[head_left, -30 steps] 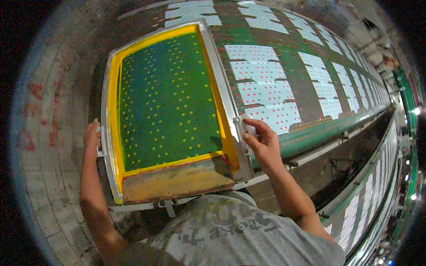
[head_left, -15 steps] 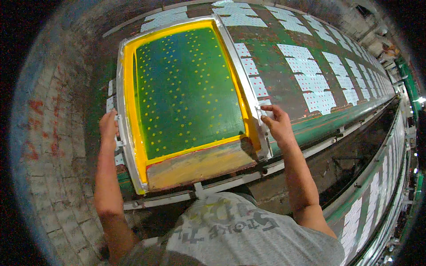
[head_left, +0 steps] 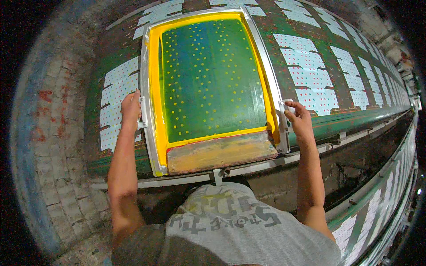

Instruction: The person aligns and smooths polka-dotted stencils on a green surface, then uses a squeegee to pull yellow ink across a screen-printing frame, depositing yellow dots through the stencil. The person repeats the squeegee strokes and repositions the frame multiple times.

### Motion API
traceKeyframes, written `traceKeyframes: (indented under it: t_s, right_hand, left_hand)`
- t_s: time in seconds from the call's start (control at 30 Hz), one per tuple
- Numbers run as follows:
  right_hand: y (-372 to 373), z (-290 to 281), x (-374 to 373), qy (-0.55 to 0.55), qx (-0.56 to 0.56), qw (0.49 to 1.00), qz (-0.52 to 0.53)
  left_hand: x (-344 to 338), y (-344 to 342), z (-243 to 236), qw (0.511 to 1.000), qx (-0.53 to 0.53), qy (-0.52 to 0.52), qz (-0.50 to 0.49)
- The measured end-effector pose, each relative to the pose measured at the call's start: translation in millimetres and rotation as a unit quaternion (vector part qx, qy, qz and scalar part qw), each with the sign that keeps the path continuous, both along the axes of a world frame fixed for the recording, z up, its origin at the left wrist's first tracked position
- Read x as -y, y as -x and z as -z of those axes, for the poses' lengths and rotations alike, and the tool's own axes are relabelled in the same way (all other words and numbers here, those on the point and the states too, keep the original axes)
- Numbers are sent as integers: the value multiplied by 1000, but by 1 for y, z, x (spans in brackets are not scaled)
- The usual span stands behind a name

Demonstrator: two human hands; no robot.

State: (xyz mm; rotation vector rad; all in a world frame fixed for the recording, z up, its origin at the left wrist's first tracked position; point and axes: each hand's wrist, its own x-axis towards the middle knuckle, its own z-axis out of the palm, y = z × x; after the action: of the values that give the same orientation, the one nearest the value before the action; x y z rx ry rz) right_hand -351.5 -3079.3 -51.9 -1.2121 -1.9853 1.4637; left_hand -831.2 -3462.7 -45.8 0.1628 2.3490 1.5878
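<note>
A screen printing frame (head_left: 269,80) with silver rails lies in front of me over the long table. Its green mesh (head_left: 208,84) carries rows of yellow dots, and yellow ink lines the inner edges. Across the near end rests an ink-stained board (head_left: 222,153). On the left rail, my left hand (head_left: 131,106) is closed round a white handle (head_left: 142,113). My right hand (head_left: 301,122) curls its thumb and fingers onto another white handle (head_left: 284,111) on the right rail. Whatever is under the frame is hidden.
White sheets printed with coloured dots lie left (head_left: 120,99) and right (head_left: 310,73) of the frame, in rows along the green table (head_left: 95,119). A metal rail (head_left: 191,181) runs along its near edge. Another table with sheets (head_left: 368,217) stands lower right; brick paving (head_left: 57,177) lies left.
Both hands have moved the frame to the right along the table. A dotted sheet on its left, mostly covered before, now shows. Both hands keep their places on the handles.
</note>
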Motion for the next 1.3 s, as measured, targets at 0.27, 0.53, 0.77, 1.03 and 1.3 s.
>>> traceKeyframes:
  t_s: [0.27, 0.53, 0.77, 1.03, 1.3]
  right_hand:
    - [-12, 9, -9, -88, -11, 996, -24]
    - [-6, -21, 115, -339, -16, 856, -390]
    - [-2, -6, 159, -461, 59, 786, -409]
    - [44, -43, 170, -482, 149, 781, -369]
    - [123, -76, 199, -370, 269, 775, -436]
  left_hand:
    - [-16, -10, 4, 999, -5, 50, -7]
    - [-7, 17, 47, 989, -73, 122, 28]
    - [-6, 22, 68, 973, -154, 161, 62]
    - [-10, 28, 77, 980, -113, 161, 35]
    - [-11, 15, 51, 990, -41, 126, 38]
